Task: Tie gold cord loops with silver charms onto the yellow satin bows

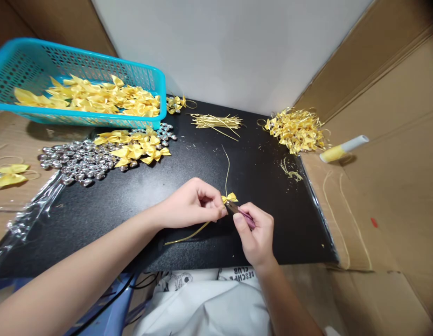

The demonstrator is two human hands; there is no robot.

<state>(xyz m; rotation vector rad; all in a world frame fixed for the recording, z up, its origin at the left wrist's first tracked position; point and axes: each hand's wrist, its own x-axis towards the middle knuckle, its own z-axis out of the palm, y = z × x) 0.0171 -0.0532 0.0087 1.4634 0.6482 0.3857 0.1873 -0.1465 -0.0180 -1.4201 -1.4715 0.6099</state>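
Note:
My left hand pinches a small yellow ribbon bow over the black mat. A thin gold cord runs up from the bow and another length trails down left beneath my left hand. My right hand is closed round a small dark tool with a purple handle, its tip touching the bow.
A turquoise basket of yellow bows stands at the back left. Loose yellow bows and silver charms lie beside it. Cut gold cords, a heap of tied bows and a yellow-white tube lie further right. Cardboard walls surround the mat.

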